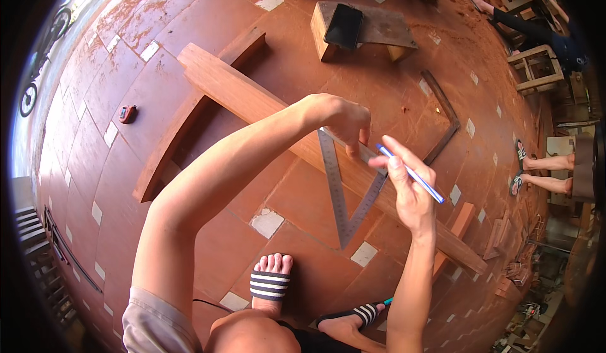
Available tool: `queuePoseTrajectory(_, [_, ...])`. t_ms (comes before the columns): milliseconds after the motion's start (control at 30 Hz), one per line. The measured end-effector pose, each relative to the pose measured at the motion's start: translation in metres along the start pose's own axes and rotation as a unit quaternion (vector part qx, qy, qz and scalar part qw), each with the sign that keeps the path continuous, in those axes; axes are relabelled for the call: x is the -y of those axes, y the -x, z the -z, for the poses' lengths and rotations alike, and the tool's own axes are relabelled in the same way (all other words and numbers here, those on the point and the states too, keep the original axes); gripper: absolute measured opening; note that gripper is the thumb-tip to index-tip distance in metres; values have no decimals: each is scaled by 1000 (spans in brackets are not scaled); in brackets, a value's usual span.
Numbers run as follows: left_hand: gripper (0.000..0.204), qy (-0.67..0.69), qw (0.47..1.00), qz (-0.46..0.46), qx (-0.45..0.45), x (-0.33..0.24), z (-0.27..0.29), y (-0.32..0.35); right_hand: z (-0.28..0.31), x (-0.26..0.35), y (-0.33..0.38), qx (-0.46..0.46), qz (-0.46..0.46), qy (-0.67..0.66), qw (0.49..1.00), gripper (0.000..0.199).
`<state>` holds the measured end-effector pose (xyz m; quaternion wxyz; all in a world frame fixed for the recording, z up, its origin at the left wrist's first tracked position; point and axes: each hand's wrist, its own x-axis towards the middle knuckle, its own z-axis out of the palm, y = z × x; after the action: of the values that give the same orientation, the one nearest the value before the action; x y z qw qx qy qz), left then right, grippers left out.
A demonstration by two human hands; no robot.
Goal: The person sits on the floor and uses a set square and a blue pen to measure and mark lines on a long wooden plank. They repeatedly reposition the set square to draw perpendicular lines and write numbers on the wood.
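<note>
A long reddish wooden plank (240,91) runs diagonally in front of me, its far-left part lying across a curved wooden piece (169,141). My left hand (344,121) grips the upper edge of a metal triangular set square (332,179) at the plank. The corner of the set square sticks out past the plank's near side, over the tiled floor. In my right hand (413,195) is a blue and white pen (424,184), held between thumb and fingers near the set square's right end. My left fingertips are partly hidden behind the hand.
A low wooden stool (388,30) bears a black phone (344,25). An L-shaped bar (447,110) lies beyond my hands. At left is a red tape measure (127,114). Another person's legs (549,173) show at right. Wooden offcuts (464,220) lie by the plank's right end.
</note>
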<state>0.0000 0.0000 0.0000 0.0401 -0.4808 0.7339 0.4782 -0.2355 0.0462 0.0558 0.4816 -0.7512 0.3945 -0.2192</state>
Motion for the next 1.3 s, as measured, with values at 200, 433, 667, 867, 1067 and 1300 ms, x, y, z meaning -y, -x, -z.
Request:
queuePoseTrajectory(200, [50, -19, 999, -6, -47, 2, 2, 4, -54, -9, -4, 6, 96, 63, 993, 22])
queuePoseTrajectory(433, [48, -3, 998, -28, -55, 2, -11, 9, -62, -13, 3, 15, 44, 65, 997, 15])
queuePoseTrajectory(667, [47, -4, 998, -36, -60, 2, -11, 10, -61, -11, 0, 34, 87, 113, 989, 13])
queuePoseTrajectory(867, [48, -2, 997, -38, -72, 4, -14, 7, -61, -4, 5, 2, 60, 105, 993, 13])
queuePoseTrajectory(1067, [47, 0, 996, -61, -69, 9, -15, 5, -98, 6, 37, -113, 67, 111, 985, 14])
queuePoseTrajectory(1300, [42, 19, 997, -35, -72, 3, -12, 6, -164, 26, 53, -73, 1, 139, 988, 18])
